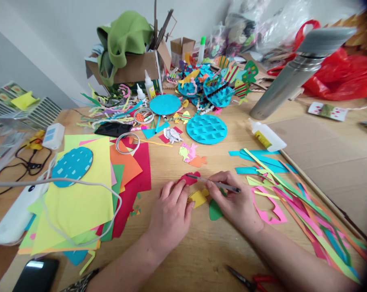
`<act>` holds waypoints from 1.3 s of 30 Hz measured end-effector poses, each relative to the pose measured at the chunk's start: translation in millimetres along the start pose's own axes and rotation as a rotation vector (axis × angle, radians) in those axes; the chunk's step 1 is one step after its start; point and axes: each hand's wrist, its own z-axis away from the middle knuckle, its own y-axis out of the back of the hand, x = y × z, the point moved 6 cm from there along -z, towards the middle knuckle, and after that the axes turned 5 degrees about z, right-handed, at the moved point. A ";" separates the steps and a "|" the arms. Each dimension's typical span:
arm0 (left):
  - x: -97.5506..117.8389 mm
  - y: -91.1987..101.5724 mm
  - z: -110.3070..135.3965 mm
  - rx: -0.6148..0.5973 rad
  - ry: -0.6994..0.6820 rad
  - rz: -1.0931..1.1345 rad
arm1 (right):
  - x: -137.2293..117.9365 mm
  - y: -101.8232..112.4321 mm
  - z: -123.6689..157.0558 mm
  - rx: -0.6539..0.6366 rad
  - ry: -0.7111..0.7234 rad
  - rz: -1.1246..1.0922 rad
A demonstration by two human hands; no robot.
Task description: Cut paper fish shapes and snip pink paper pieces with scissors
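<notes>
My right hand (233, 200) pinches a slim pen (216, 184) with a clear barrel and dark end. The pen's tip reaches over a small red paper cutout (192, 177). My left hand (173, 207) lies with fingers stretched out, the fingertips pressing on the red cutout's left side. Below the cutout, a yellow paper piece (198, 198) is close to my left thumb. A green paper piece (216, 209) lies partly under my right hand. Just beyond are pink, yellow and orange paper fish (189, 153).
Coloured sheets (80, 211) and a cable lie left; paper strips (308, 207) and a glue bottle (268, 136) lie right. Scissors (244, 280) rest at the near edge. Behind are blue discs (206, 129), a steel flask (280, 85) and a cardboard box (131, 67).
</notes>
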 end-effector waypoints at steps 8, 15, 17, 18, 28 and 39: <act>-0.2 -0.7 -0.6 -0.003 -0.002 0.003 | 1.9 1.9 2.7 0.007 -0.019 0.005; 0.2 -0.4 -1.2 0.000 -0.001 0.009 | 3.4 0.5 2.2 -0.017 -0.024 0.001; 0.6 -0.2 -1.1 0.004 -0.004 0.005 | 5.0 1.7 1.9 0.006 -0.034 0.006; 0.6 -0.1 -0.9 0.005 -0.005 0.004 | 5.5 2.4 1.9 0.019 -0.036 0.007; 0.7 1.0 -0.7 0.008 -0.006 0.007 | 5.3 2.2 2.5 0.015 -0.033 0.009; 0.7 1.0 -1.4 -0.002 -0.002 0.006 | 5.4 2.8 2.5 0.015 -0.038 0.010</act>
